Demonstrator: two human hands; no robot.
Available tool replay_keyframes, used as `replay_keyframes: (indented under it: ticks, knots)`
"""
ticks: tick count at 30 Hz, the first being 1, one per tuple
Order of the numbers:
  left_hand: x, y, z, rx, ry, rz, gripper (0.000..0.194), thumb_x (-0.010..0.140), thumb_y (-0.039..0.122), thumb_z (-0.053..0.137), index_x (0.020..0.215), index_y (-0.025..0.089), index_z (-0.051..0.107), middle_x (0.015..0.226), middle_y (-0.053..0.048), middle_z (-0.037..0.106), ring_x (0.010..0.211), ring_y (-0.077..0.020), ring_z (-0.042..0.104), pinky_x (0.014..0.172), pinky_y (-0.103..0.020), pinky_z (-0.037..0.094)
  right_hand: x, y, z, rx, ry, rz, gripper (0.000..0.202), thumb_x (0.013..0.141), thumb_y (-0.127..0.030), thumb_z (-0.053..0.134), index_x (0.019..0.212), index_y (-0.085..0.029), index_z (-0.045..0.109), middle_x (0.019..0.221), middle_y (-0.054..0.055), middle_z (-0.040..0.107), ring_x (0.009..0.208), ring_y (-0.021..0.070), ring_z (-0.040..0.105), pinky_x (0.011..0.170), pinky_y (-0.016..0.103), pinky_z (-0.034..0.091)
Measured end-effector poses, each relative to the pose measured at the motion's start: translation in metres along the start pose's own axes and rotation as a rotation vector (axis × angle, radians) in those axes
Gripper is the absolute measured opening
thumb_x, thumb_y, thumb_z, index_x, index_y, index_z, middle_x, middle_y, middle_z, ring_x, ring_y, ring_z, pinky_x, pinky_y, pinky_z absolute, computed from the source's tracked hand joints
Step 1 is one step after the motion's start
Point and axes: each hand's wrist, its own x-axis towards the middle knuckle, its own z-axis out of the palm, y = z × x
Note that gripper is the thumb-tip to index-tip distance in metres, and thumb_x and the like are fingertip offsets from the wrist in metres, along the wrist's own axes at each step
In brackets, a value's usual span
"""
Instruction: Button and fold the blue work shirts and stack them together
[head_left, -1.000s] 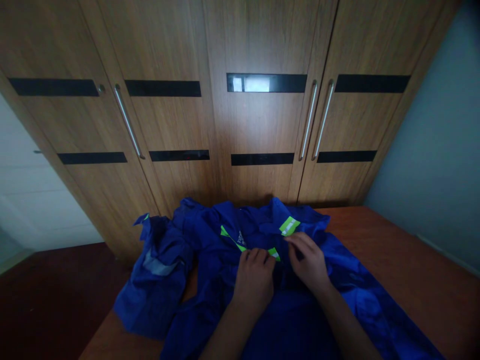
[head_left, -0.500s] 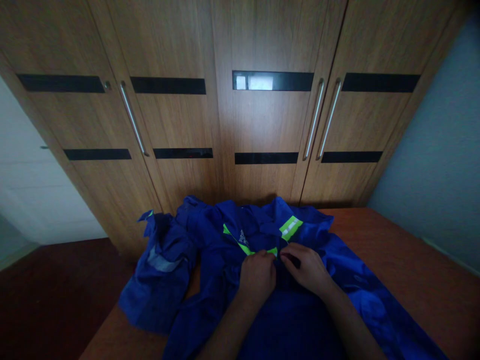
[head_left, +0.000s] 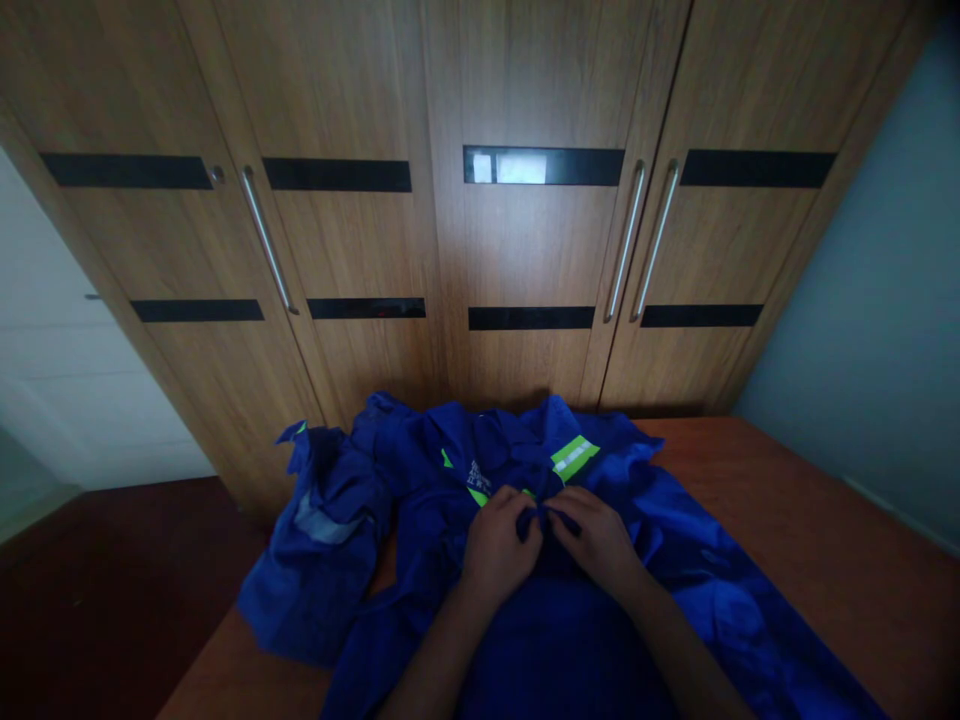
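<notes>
On the table (head_left: 776, 510), where the blue work clothes (head_left: 431, 535) lie spread out, the right hand (head_left: 594, 532) is now closer to the left hand (head_left: 501, 548) than a moment ago, and the fingers of both pinch the cloth, working at one spot together.

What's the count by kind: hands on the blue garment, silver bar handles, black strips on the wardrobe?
Hands on the blue garment: 2 (left hand, right hand)
Silver bar handles: 3
Black strips: 8
Total: 13
</notes>
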Motion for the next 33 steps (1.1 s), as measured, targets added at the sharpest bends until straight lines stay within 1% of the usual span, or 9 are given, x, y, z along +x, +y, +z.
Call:
replay_keyframes:
  ticks: [2,4,10,13,17,22,26,29,33]
  knots:
    - [-0.002,0.001,0.0,0.05,-0.007,0.001,0.012,0.082,0.022,0.055,0.091,0.024,0.062,0.093,-0.002,0.06,0.091,-0.0179,0.057,0.082,-0.028,0.044,0.0,0.0,0.001,-0.008,0.015,0.014,0.022,0.086,-0.018,0.049,0.097,-0.025,0.067,0.093,0.005,0.067,0.09,0.02,0.061,0.083,0.034,0.05]
    - [-0.003,0.002,0.0,0.094,-0.013,-0.004,0.013,0.083,0.024,0.055,0.094,0.024,0.063,0.093,-0.002,0.06,0.091,-0.0185,0.058,0.082,-0.028,0.044,0.0,0.0,0.001,-0.015,0.019,0.019,0.022,0.087,-0.019,0.049,0.097,-0.024,0.067,0.093,0.005,0.067,0.09,0.0204,0.061,0.083,0.035,0.05]
    - [-0.003,-0.003,0.002,0.153,-0.034,0.016,0.029,0.088,0.012,0.041,0.097,0.024,0.065,0.089,-0.003,0.059,0.086,-0.0157,0.059,0.078,-0.024,0.043,-0.001,0.002,0.002,-0.025,0.003,0.006,0.02,0.088,-0.021,0.05,0.095,-0.025,0.068,0.093,0.004,0.068,0.089,0.0192,0.063,0.082,0.033,0.051]
    - [-0.003,-0.005,0.003,0.175,-0.048,0.028,0.032,0.088,0.009,0.04,0.096,0.024,0.066,0.086,-0.002,0.057,0.083,-0.0147,0.058,0.074,-0.023,0.043,-0.001,0.001,0.002,-0.071,0.009,0.038,0.019,0.088,-0.02,0.052,0.097,-0.024,0.068,0.096,0.004,0.069,0.091,0.0195,0.063,0.083,0.032,0.051]
    - [-0.003,-0.006,0.004,0.21,-0.067,0.033,0.033,0.086,0.006,0.04,0.095,0.025,0.067,0.083,-0.001,0.056,0.081,-0.0142,0.057,0.072,-0.022,0.042,-0.001,-0.005,0.001,-0.127,-0.029,0.04,0.027,0.088,-0.017,0.051,0.111,-0.022,0.063,0.101,0.006,0.067,0.094,0.0192,0.062,0.084,0.031,0.05]
    - [-0.005,-0.008,0.006,0.229,-0.09,0.036,0.034,0.084,0.005,0.042,0.095,0.026,0.067,0.084,-0.001,0.056,0.081,-0.014,0.057,0.07,-0.022,0.041,-0.001,-0.009,-0.002,-0.161,-0.084,0.013,0.024,0.087,-0.016,0.052,0.105,-0.023,0.066,0.095,0.004,0.068,0.09,0.018,0.062,0.082,0.029,0.05]
    - [-0.005,-0.009,0.007,0.215,-0.102,0.042,0.034,0.083,0.006,0.042,0.094,0.026,0.067,0.085,-0.001,0.057,0.081,-0.0145,0.058,0.071,-0.023,0.041,0.0,-0.007,0.001,-0.18,-0.044,0.039,0.022,0.084,-0.014,0.053,0.097,-0.024,0.068,0.089,0.003,0.068,0.085,0.0178,0.063,0.079,0.028,0.05]
    - [-0.005,-0.008,0.007,0.17,-0.098,0.044,0.037,0.082,0.006,0.042,0.099,0.027,0.068,0.086,-0.001,0.058,0.082,-0.0146,0.058,0.072,-0.023,0.042,0.0,-0.002,0.006,-0.128,0.003,0.064,0.022,0.082,-0.014,0.054,0.092,-0.024,0.069,0.087,0.003,0.069,0.082,0.0174,0.064,0.077,0.028,0.05]
    - [-0.004,-0.006,0.003,0.065,-0.055,0.02,0.042,0.081,0.006,0.041,0.104,0.028,0.068,0.085,0.0,0.059,0.081,-0.0141,0.059,0.074,-0.023,0.043,0.001,0.009,0.005,-0.058,0.166,0.117,0.024,0.081,-0.016,0.051,0.095,-0.022,0.07,0.092,0.005,0.07,0.088,0.0193,0.065,0.082,0.03,0.049]
